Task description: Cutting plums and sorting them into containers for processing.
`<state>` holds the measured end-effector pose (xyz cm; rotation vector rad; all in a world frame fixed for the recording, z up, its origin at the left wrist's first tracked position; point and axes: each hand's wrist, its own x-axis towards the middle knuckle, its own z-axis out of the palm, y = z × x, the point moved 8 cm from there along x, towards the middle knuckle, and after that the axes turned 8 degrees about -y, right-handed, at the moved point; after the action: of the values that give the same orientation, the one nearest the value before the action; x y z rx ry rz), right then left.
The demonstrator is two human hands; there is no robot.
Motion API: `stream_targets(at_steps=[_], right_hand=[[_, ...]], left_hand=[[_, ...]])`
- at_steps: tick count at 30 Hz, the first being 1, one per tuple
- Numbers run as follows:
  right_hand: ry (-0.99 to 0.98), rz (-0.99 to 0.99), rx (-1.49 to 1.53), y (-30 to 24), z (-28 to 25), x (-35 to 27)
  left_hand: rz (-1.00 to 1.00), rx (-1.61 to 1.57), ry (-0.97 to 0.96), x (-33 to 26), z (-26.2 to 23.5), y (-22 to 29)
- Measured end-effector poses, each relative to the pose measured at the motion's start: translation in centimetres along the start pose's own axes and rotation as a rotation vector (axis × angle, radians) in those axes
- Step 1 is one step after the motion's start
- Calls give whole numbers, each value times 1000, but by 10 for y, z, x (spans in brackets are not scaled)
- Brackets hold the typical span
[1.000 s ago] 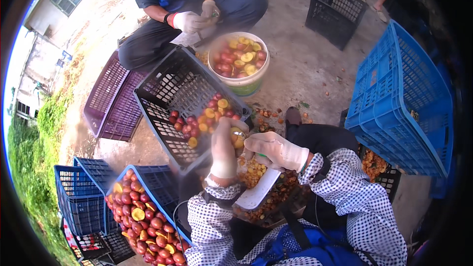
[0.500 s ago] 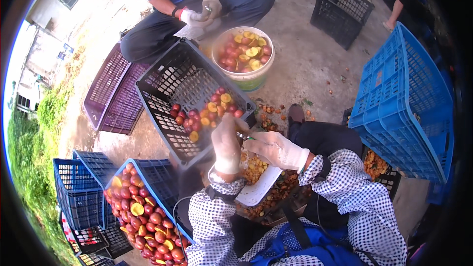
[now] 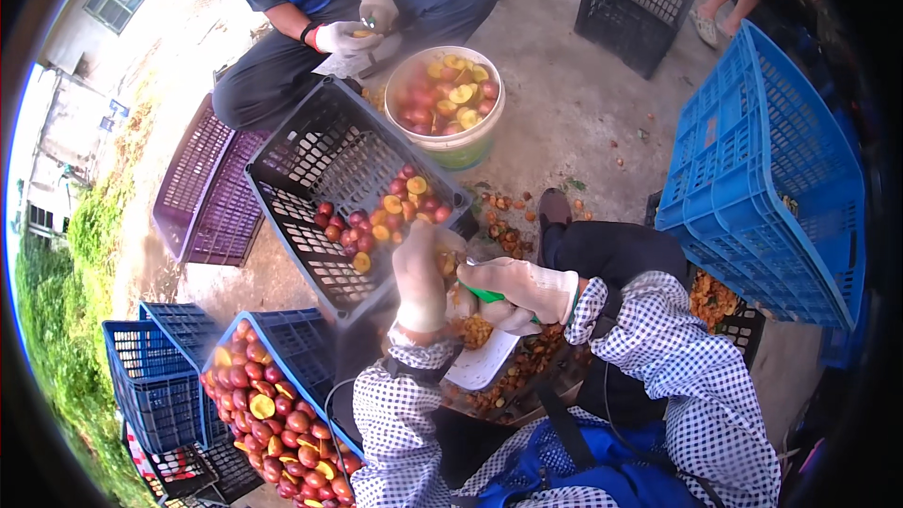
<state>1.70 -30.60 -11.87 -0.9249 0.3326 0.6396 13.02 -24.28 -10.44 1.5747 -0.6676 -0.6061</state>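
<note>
My gloved left hand (image 3: 419,277) is closed at the near edge of a black crate (image 3: 299,179), apparently on a yellow-fleshed plum half (image 3: 451,259), blurred and partly covered. Facing it, my gloved right hand (image 3: 527,290) grips a small green-handled tool (image 3: 486,295); its tip is hidden between my hands. Below both hands lies a white tray (image 3: 482,369) with yellow fruit bits (image 3: 474,330). Whole and cut red plums (image 3: 357,237) lie in the black crate's near end. By my left forearm, a tilted blue crate (image 3: 301,334) is heaped with red plums (image 3: 273,414).
Across from me a gloved co-worker (image 3: 343,38) sits behind a white bucket (image 3: 447,141) of cut plums. A tall blue crate (image 3: 720,155) stands at right, purple crates (image 3: 202,188) at left. Scraps (image 3: 508,226) litter the concrete. Another black crate (image 3: 621,23) stands farther back.
My right hand has turned and lowered slightly, showing more of the green handle. A yellow fruit piece now shows by my left fingers. The whole view has shifted a little.
</note>
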Motion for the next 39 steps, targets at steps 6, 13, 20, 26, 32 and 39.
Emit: stream_targets(at_steps=[6,13,20,26,32,39], right_hand=[[-255,-392,-660,-6,4,4],[365,-355,-1519,-19,-9,11],[353,-336,-1477,-21,1,5],[332,-319,-1408,-21,16,10],[414,-304,-1438,-27,-3,5],[301,-297,-1456,-14,20,16]], left_hand=[[-426,-820,34,9,18,-35],[-222,-491,148,-12,-57,-6],[-98,-89,725,-123,-167,64],[-223,557,1269,-265,-242,84],[-413,536,1278,-333,-270,76],[-740,955,1188,-404,-389,5]])
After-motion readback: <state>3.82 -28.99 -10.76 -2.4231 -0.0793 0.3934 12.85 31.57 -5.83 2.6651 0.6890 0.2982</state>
